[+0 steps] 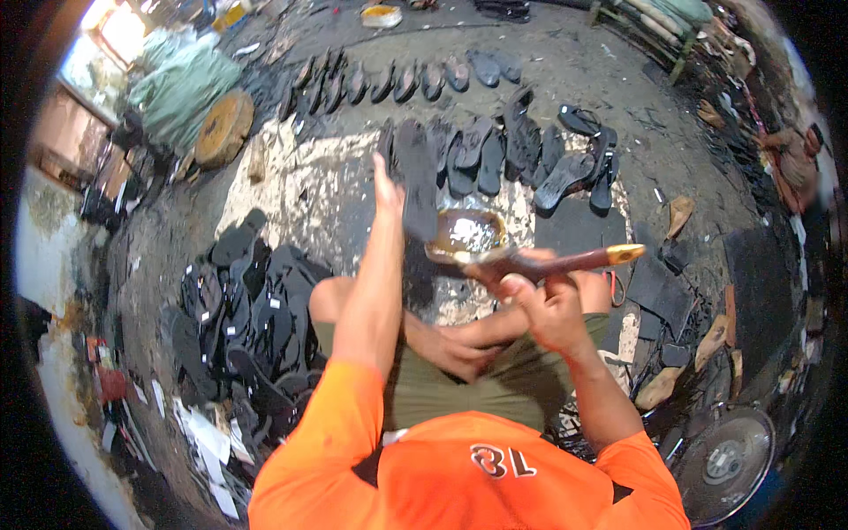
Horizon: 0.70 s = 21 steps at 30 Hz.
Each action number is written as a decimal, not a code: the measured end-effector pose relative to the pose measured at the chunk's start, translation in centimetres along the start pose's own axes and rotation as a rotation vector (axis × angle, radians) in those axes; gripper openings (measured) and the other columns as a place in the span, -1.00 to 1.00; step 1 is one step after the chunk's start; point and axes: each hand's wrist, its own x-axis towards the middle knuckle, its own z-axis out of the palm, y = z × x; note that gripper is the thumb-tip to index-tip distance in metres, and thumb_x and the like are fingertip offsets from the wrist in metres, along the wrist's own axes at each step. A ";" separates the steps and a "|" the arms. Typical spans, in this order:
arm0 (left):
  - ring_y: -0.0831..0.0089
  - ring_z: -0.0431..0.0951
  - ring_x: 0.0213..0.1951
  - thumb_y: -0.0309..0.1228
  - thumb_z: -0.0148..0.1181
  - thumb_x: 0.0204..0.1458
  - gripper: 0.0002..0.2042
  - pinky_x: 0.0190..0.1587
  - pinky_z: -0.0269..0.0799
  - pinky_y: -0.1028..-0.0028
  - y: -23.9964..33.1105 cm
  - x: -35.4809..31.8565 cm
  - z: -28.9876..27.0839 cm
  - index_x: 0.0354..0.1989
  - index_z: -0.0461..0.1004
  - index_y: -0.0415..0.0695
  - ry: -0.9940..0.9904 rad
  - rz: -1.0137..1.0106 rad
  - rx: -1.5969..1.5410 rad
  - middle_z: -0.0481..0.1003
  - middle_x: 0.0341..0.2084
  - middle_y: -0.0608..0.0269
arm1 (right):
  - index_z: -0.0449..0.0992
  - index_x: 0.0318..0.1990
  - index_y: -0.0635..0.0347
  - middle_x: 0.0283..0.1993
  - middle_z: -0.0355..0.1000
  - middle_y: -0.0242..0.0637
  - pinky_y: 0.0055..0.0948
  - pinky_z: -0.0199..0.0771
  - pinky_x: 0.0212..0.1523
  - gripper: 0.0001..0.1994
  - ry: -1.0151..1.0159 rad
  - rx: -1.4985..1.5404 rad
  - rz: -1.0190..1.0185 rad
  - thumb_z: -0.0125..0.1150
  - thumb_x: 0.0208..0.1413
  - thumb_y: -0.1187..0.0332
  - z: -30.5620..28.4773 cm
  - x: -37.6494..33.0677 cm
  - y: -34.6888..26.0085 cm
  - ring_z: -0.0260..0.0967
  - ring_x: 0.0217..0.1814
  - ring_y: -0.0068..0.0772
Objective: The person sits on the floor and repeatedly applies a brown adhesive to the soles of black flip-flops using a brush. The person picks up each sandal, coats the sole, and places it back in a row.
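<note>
My left hand [387, 193] is closed along the edge of a long black shoe sole [415, 172], raised in front of me; the sole hides part of the fingers. In my right hand [552, 309] is a brush with a dark red handle [583, 262] and a gold-coloured end that points right. The brush's blurred head reaches left, near the rim of a bowl of shiny brown liquid [473, 231], probably glue. Whether it touches the bowl I cannot tell. Just beyond, several dark soles [490, 163] stand in a row on a stained sheet.
Black sandals [252, 300] are heaped at my left. Farther off runs another row of footwear [406, 81]. A round wooden block [224, 130] stands at far left. Wooden shoe lasts [662, 387] and a round fan-like grille [726, 461] lie at right. Another person [798, 163] sits at far right.
</note>
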 end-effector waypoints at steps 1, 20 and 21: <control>-0.11 0.42 0.12 0.38 -0.06 0.05 -0.02 0.19 0.34 0.00 2.1 2.5 -1.2 0.35 0.07 -0.31 0.468 -0.051 -0.142 0.26 0.23 -0.15 | 0.45 0.06 0.32 -0.06 0.48 -0.28 -0.45 0.44 0.00 -0.65 -0.031 0.108 0.070 0.30 0.16 0.38 0.1 0.2 -0.7 0.40 -0.02 -0.49; -0.02 0.54 -0.02 -0.10 0.30 0.01 -0.60 0.04 0.44 0.17 19.2 -19.5 -30.3 -0.15 0.58 -0.18 1.054 0.558 1.886 0.54 -0.08 -0.11 | 0.50 0.05 0.35 -0.08 0.53 -0.27 -0.49 0.37 0.02 -0.64 0.028 -0.193 0.119 0.22 0.25 0.26 -2.1 9.0 6.6 0.40 -0.05 -0.53; -0.02 0.53 0.01 -0.13 0.30 0.01 -0.61 0.07 0.43 0.16 19.5 -17.9 -31.6 -0.11 0.57 -0.19 1.066 0.460 1.954 0.53 -0.05 -0.12 | 0.50 0.05 0.35 -0.10 0.54 -0.27 -0.47 0.39 -0.01 -0.64 -0.009 -0.148 0.072 0.22 0.24 0.24 -0.7 9.4 7.0 0.41 -0.07 -0.54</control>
